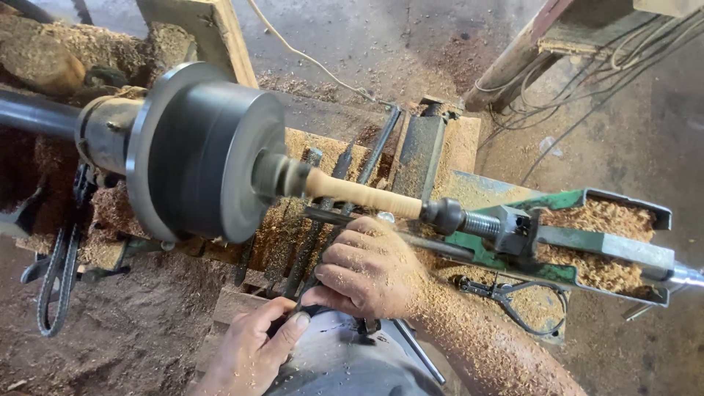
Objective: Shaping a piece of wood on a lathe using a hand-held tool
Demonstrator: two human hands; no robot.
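At the far left a black toothed belt [55,271] hangs beside the sawdust-covered wooden bench [455,147], and a grey steel shaft [33,114] runs into a large dark grey round metal faceplate [198,147]. Below it, the left hand [246,356] sits close to the body, its fingers curled and its thumb pressed down on the butt of a dark-handled turning tool [312,311]. Out of the faceplate's hub runs the slim pale wooden spindle [363,194], held level between that hub and the black pointed centre [442,215] on its right end. Its surface is blurred, which suggests it is spinning. The right hand [367,271], dusted with shavings up the forearm, lies just under the spindle with its fingers folded tight over the tool's forward part. The cutting tip is hidden behind the knuckles, so whether it touches the wood cannot be told. Further right, the green metal tailstock frame [565,199] holds heaps of sawdust, and a pair of dark steel calipers [513,297] lies on the bench below it. By the look of it, this is the shaping stage, with the spindle already rounded. Any further cut would call for a firm grip with both hands and slow, even travel along the wood.
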